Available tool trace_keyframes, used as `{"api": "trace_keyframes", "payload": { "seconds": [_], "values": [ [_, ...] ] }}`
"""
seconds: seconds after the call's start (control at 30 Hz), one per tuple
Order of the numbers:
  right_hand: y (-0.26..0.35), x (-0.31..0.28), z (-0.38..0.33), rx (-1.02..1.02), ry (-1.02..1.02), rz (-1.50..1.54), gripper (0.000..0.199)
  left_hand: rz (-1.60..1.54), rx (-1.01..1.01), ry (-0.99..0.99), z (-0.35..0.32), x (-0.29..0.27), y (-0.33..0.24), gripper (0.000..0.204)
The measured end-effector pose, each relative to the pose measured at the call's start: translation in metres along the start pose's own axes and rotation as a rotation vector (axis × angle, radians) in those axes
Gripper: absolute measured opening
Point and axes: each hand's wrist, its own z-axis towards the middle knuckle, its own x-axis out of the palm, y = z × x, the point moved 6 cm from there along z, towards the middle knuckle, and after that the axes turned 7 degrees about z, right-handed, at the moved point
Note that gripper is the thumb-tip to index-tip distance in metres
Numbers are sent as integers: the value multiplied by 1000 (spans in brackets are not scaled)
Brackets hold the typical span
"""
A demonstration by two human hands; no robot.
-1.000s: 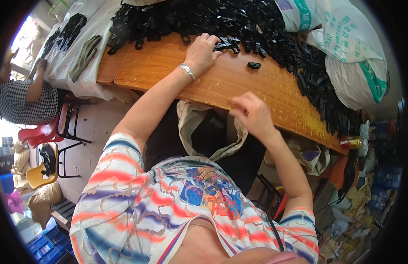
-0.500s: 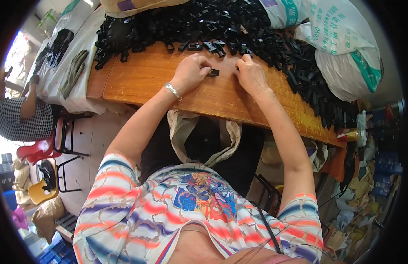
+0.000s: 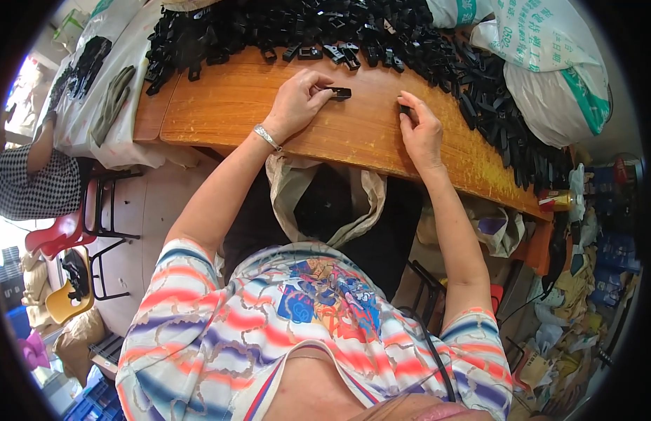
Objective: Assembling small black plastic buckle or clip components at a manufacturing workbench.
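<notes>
Over the table [image 3: 227,98], a black part [image 3: 341,93] juts from the left hand [image 3: 297,102].

The left hand [image 3: 297,102] and right hand [image 3: 422,130] each hold a small black part [image 3: 342,92] over the wooden table [image 3: 357,140].

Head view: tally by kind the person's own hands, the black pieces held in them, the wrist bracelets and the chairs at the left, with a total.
Hands: 2, left hand and right hand
Black pieces: 2, left piece and right piece
Bracelets: 1, silver bracelet
Chairs: 2, red chair and yellow chair
Total: 7
</notes>
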Motion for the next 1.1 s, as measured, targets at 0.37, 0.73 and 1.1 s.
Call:
{"api": "trace_keyframes", "payload": {
  "seconds": [0.37, 0.73, 1.1],
  "values": [
    [2, 3, 5, -51, 61, -104, 22, 40, 44, -23, -6, 1, -4, 23],
    [14, 3, 8, -2, 230, -311, 21, 221, 159, -81, -10, -3, -16, 32],
    [25, 2, 11, 25, 510, -373, 30, 245, 111, -67, -7, 2, -8, 26]
  ]
}}
